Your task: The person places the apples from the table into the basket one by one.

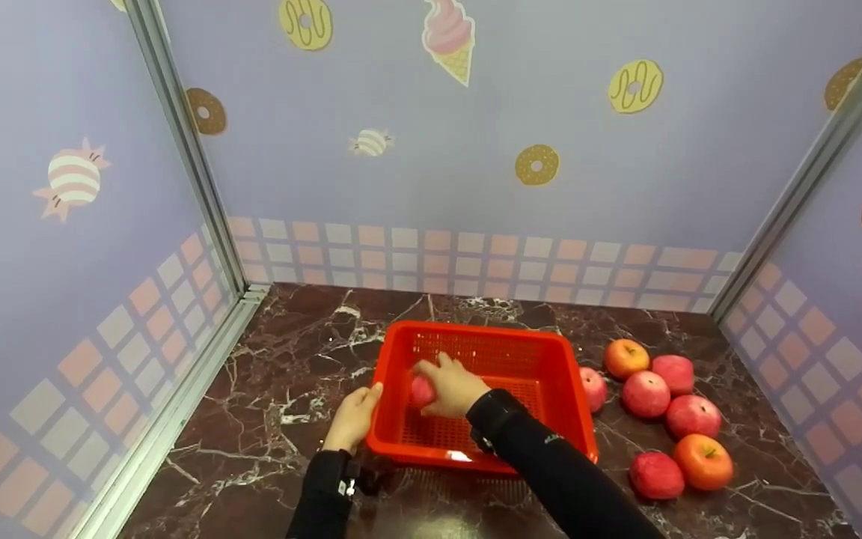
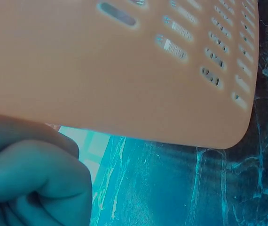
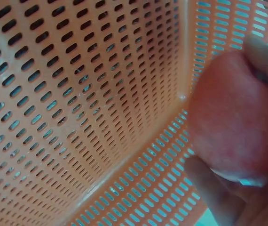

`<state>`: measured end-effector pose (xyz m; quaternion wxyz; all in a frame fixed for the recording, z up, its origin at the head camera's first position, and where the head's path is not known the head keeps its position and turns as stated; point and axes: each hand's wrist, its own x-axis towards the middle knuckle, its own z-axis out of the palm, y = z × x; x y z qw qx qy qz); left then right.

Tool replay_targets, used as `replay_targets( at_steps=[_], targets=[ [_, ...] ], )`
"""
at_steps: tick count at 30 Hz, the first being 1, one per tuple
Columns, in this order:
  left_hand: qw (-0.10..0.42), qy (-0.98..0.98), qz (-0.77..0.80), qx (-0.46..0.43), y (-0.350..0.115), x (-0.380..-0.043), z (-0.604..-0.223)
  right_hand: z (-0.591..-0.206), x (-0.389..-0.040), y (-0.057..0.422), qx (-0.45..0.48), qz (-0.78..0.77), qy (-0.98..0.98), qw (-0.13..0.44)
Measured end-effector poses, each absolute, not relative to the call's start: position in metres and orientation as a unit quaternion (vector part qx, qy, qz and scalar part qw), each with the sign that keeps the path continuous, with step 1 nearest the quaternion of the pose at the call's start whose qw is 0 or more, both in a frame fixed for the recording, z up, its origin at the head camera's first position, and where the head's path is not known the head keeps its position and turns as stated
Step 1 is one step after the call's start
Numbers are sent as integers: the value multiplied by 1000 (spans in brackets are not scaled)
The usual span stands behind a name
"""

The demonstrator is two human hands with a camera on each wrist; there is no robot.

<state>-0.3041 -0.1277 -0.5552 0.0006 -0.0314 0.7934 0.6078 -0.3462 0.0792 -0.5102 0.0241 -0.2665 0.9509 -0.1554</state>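
Note:
My right hand reaches into the left part of a red perforated plastic basket. It grips a red apple between fingers and thumb. In the right wrist view that apple sits against the palm, close to the basket's slotted walls. My left hand holds the basket's left rim, thumb on top. Its curled fingers show beside the basket's side wall in the left wrist view.
Right of the basket lie several red apples and two orange-coloured fruits, one at the back and one in front. One apple is close against the basket's right side. Patterned panels enclose the dark marbled tabletop.

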Motion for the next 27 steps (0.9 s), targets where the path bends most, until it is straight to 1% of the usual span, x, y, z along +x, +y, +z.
replay_targets(
  at_steps=[5,13,19,27],
  targets=[
    [5,799,600,-37,-127,-304,-555,-510,-343,77,-292,-107,949,54],
    [5,804,593,-40,-128,-304,-554,-509,-344,78,-310,-112,942,57],
    [2,801,597,-38,-129,-304,-555,-505,-343,80,-297,-129,943,76],
    [-3,803,595,-37,-128,-303,-555,-498,-341,86,-268,-143,949,86]
  ],
)
